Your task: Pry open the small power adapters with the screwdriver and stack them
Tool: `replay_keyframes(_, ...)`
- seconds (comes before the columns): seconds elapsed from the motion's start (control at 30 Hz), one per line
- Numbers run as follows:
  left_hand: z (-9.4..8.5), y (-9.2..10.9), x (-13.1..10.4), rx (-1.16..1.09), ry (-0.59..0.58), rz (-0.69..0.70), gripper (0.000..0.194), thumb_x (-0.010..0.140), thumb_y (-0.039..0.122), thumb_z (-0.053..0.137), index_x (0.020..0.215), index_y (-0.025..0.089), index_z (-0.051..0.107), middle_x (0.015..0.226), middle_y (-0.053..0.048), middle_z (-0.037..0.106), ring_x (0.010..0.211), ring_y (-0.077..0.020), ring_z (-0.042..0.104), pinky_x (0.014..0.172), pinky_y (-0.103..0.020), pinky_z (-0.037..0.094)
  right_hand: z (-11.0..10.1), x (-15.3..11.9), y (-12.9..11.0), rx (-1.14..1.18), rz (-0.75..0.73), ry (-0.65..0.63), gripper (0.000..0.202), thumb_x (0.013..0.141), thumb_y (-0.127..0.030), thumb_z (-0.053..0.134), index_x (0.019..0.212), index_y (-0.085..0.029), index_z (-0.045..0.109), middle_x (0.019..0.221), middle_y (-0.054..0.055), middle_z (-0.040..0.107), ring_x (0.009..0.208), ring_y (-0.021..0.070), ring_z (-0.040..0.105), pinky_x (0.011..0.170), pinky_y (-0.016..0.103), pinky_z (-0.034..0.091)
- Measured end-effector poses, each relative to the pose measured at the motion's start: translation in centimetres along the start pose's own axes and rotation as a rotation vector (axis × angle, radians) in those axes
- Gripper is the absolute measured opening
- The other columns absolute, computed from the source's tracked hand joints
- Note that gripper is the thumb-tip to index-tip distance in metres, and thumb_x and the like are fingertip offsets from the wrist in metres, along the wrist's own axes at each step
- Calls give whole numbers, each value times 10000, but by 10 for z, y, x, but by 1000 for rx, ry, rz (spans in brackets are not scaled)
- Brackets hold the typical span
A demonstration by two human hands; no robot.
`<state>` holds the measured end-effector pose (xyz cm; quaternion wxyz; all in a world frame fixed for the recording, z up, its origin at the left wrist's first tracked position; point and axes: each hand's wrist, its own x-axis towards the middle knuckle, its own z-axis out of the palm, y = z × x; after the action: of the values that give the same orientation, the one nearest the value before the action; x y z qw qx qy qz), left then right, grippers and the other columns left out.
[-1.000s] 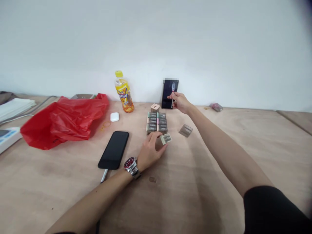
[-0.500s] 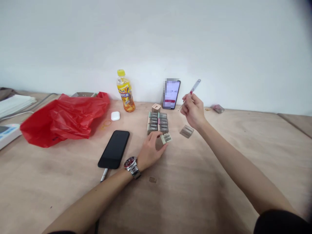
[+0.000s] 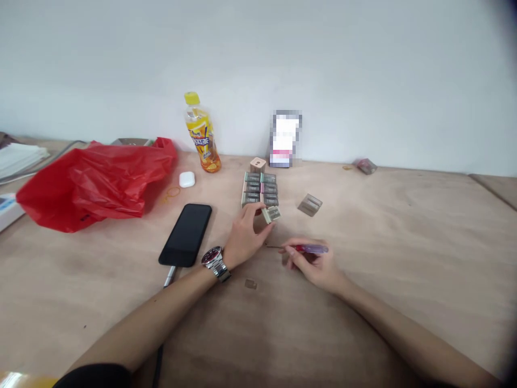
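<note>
My left hand (image 3: 247,234) pinches a small cream block with metal inserts, which looks like a pencil sharpener (image 3: 272,214), between thumb and fingers. My right hand (image 3: 317,264) is closed around a screwdriver (image 3: 309,248) with a clear red and purple handle. Its thin shaft points left, and the tip is just below my left thumb, apart from the sharpener. Beyond my left hand, several similar sharpeners (image 3: 260,187) with smoky clear covers stand in two columns. A loose smoky clear cover (image 3: 310,205) lies to their right.
A pink cube with holes (image 3: 257,164) and a propped phone (image 3: 285,141) stand behind. Leftward are a dark phone (image 3: 186,235), white case (image 3: 187,179), drink bottle (image 3: 203,137) and red bag (image 3: 97,183). A small brownish clear piece (image 3: 251,284) lies nearer me; a wrapped item (image 3: 366,166) lies far right.
My right hand has come down toward me from near the propped phone, and the screwdriver has swung from upright to nearly level. My left hand still holds the sharpener; the view has tilted slightly.
</note>
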<state>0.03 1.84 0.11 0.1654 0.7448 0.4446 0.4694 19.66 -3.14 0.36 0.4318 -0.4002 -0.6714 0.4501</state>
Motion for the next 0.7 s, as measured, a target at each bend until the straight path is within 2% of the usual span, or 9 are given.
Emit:
replay_keyframes(0.1, -1, 1, 0, -18, -1, -8, 354, 846, 229, 666, 1158, 189, 504, 1128, -89, 604, 1021, -205, 627, 904, -381, 544, -1, 1, 0, -92, -67, -62, 156, 907, -252, 563, 1017, -198, 659, 653, 2, 664, 532, 130, 629, 487, 251, 532)
replay_keyframes(0.2, -1, 2, 1, -16, -1, -19, 357, 842, 239, 676, 1154, 190, 510, 1116, -91, 609, 983, -204, 630, 888, -396, 547, -3, 3, -6, -273, -233, -144, 177, 906, -197, 543, 1041, -213, 656, 726, 13, 685, 586, 131, 637, 541, 263, 542)
replay_keyframes(0.3, 0, 2, 0, -20, -4, -22, 367, 839, 237, 681, 1160, 192, 509, 1126, -90, 609, 988, -204, 630, 891, -400, 547, -4, 4, -12, -381, -352, -166, 196, 908, -159, 530, 1060, -214, 640, 756, 18, 692, 616, 131, 637, 566, 264, 539)
replay_keyframes(0.7, -1, 3, 2, -12, -7, -12, 363, 837, 228, 681, 1154, 187, 508, 1125, -84, 611, 1004, -199, 630, 893, -374, 551, -3, 4, -11, -417, -369, -140, 191, 902, -128, 526, 1053, -187, 628, 826, 50, 707, 628, 131, 643, 551, 259, 534)
